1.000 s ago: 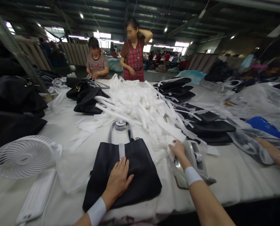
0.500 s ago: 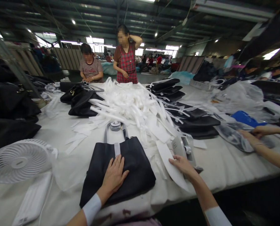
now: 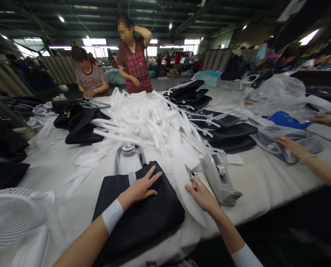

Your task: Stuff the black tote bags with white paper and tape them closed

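So the black bag (image 3: 139,207) is lying flat on the white-covered bench (image 3: 265,181), lower centre of the frame, handles pointing away toward the middle. There's a white strip wrapped on one handle and a roll of tape (image 3: 129,149) sitting just past the handles.

Left hand (image 3: 141,187) is resting palm-down on the upper part of the bag, fingers spread out flat, not gripping anything, just pressing on the fabric. White wristband on that arm.

Right hand (image 3: 201,193) is just to the right of the bag, off its edge, lying on a long white foam sheet (image 3: 187,193) that runs down toward the near edge of the bench. Fingers look loosely curled over the sheet; can't really tell if it's pinching it or only touching it. Right next to that hand, further right, sits a grey tape dispenser (image 3: 219,176).

Behind all that, centre of the frame, is a big pile of white foam strips (image 3: 148,118). Stacks of more black bags (image 3: 226,131) sit to the right of the pile, and a few more at the left around (image 3: 79,126). A white fan (image 3: 8,215) is in the lower left corner.

On the right edge, another person's hands (image 3: 291,146) rest on a clear plastic bag (image 3: 279,144). Two more people stand at the far end, upper left to centre.
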A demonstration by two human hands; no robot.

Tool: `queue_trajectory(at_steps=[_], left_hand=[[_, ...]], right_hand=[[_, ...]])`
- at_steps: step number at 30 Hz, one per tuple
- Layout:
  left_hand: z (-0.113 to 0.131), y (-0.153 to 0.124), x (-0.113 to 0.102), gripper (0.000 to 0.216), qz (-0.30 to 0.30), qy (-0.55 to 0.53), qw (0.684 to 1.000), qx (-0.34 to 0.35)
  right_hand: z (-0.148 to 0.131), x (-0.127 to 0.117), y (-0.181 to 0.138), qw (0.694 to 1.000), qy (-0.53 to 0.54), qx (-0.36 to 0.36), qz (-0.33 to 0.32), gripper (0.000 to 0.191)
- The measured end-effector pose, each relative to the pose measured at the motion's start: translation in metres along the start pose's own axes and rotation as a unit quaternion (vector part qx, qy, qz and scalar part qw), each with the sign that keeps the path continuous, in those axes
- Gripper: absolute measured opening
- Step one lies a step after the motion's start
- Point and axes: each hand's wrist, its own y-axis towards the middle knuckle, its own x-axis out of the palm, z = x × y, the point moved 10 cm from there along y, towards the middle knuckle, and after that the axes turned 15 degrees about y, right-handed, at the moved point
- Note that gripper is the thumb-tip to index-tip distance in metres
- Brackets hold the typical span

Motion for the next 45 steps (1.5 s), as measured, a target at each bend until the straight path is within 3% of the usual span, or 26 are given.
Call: queue_trajectory(at_steps=[3,6,10,13,18,24,28,34,39,45], left_hand=[[0.008,0.042,0.001,0.088,-0.038,0.032,0.996,0.073],[0.009,0.06,0.001,0.077,-0.027,0.076,0.992,0.093],[0.004,0.037,0.001,0.045,0.076,0.073,0.994,0.027],[-0.001,0.004,0.0,0.02,0.186,0.043,0.981,-0.021],[-0.001,-0.016,0.004,0.015,0.27,0.033,0.962,-0.022],[-0.004,-0.014,0.002,0.013,0.286,0.018,0.958,-0.025],[-0.002,-0.016,-0.002,0.012,0.3,0.013,0.954,-0.021],[-0.002,-0.014,-0.002,0.014,0.301,0.003,0.953,-0.024],[-0.004,-0.013,0.0,0.017,0.299,-0.014,0.954,-0.019],[-0.003,-0.008,0.002,0.013,0.28,-0.046,0.959,-0.006]], right_hand=[[-0.008,0.015,0.017,0.997,-0.073,-0.019,0.02,0.027],[-0.01,0.031,0.028,0.985,-0.167,-0.019,0.031,0.024],[-0.01,0.053,0.031,0.965,-0.259,-0.026,0.001,0.024],[-0.013,0.055,0.029,0.959,-0.279,-0.036,0.025,0.025],[-0.017,0.064,0.021,0.962,-0.259,-0.073,0.033,0.023],[-0.015,0.082,0.028,0.948,-0.313,-0.063,-0.014,0.014],[-0.017,0.097,0.041,0.946,-0.314,-0.058,-0.055,0.026],[-0.025,0.11,0.057,0.967,-0.243,-0.041,-0.06,0.031],[-0.028,0.125,0.08,0.992,-0.097,-0.038,-0.075,0.017],[-0.024,0.126,0.113,0.986,-0.163,-0.006,-0.026,0.022]])
